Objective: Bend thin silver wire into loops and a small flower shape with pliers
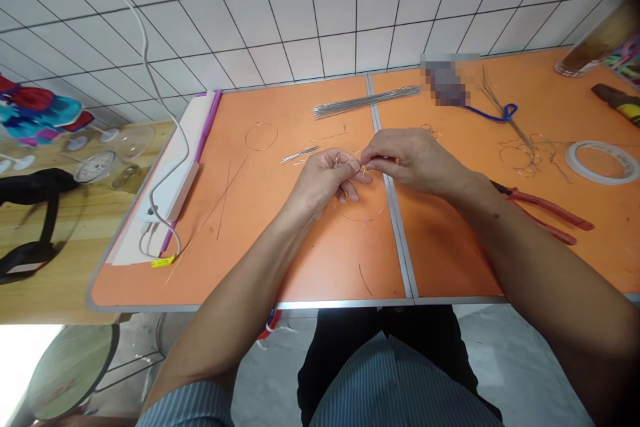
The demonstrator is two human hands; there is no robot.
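My left hand (333, 172) and my right hand (400, 155) meet over the orange table (270, 227), near its metal seam. Both have thumb and fingertips pinched together on a thin wire; its small details are too fine to make out. Below the fingers shows a thin wire loop (367, 219); whether it joins the held piece I cannot tell. Just left of my left hand lie short straight wires (299, 154). Beyond the hands rests a bundle of long straight wires (365, 102). Red-handled pliers (553, 207) lie partly under my right forearm.
At left are a white power strip (176, 195) with a cable and a single wire ring (261, 137). Tangled wires (525, 150) and a white tape roll (603, 162) lie at right. A brown-filled glass (595, 43) stands by the tiled wall (333, 7).
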